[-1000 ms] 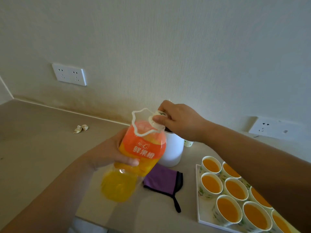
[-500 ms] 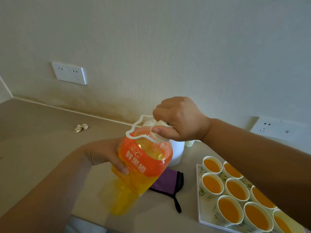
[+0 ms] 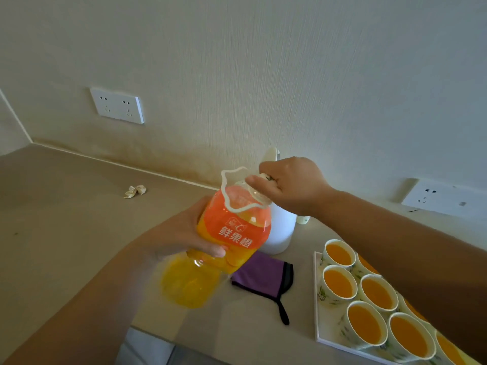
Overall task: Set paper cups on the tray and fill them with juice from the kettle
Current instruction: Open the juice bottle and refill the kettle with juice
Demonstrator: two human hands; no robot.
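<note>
My left hand point(image 3: 184, 237) grips a large orange juice bottle point(image 3: 224, 248) with an orange label, held tilted above the counter. My right hand point(image 3: 290, 187) is closed around the bottle's cap at its neck. Behind the bottle stands the white kettle point(image 3: 280, 233), mostly hidden, with its lid point(image 3: 271, 154) raised. At the lower right a white tray point(image 3: 317, 320) holds several paper cups point(image 3: 338, 255) filled with orange juice; my right forearm covers part of them.
A purple cloth point(image 3: 259, 276) with black trim lies on the beige counter point(image 3: 66, 233) between the bottle and the tray. A crumpled paper scrap point(image 3: 135, 191) lies near the wall. Wall sockets sit at left point(image 3: 117, 105) and right point(image 3: 442, 197). An empty paper cup point(image 3: 303, 219) stands behind the kettle.
The bottle has shifted and tilted in my left hand while my right hand stayed on the cap, turning around it. The kettle's raised lid now shows above my right hand.
</note>
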